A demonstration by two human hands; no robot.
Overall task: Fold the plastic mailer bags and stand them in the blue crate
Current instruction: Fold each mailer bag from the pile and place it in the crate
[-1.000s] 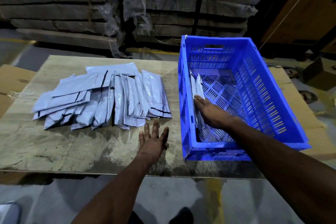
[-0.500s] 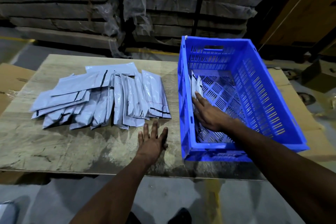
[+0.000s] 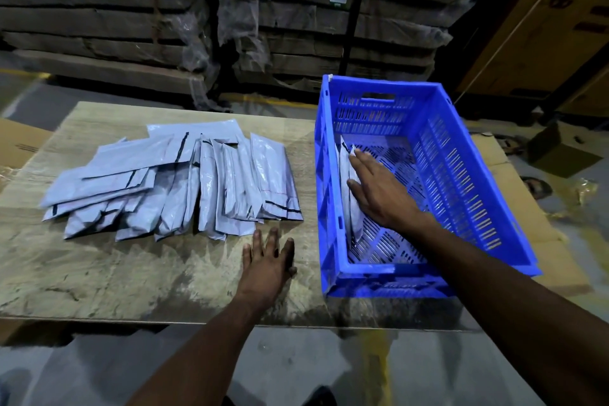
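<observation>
A blue slatted crate [image 3: 474, 181] stands on the right half of the wooden table [image 3: 115, 267]. Folded grey mailer bags [image 3: 351, 208] stand on edge against the crate's left wall. My right hand [image 3: 379, 191] is inside the crate, fingers straight, pressing flat against those bags. A fanned pile of several grey mailer bags [image 3: 184, 184] with black seal strips lies on the table left of the crate. My left hand [image 3: 268, 260] rests flat on the table just in front of the pile, holding nothing.
Shrink-wrapped stacks of flat boards [image 3: 296, 20] rise behind the table. Flattened cardboard [image 3: 19, 145] lies at the far left and under the crate's right side [image 3: 514, 181]. A small box [image 3: 560, 148] sits on the floor at right.
My right hand has slid farther along the standing bags toward the crate's far end. My left hand stays flat on the table.
</observation>
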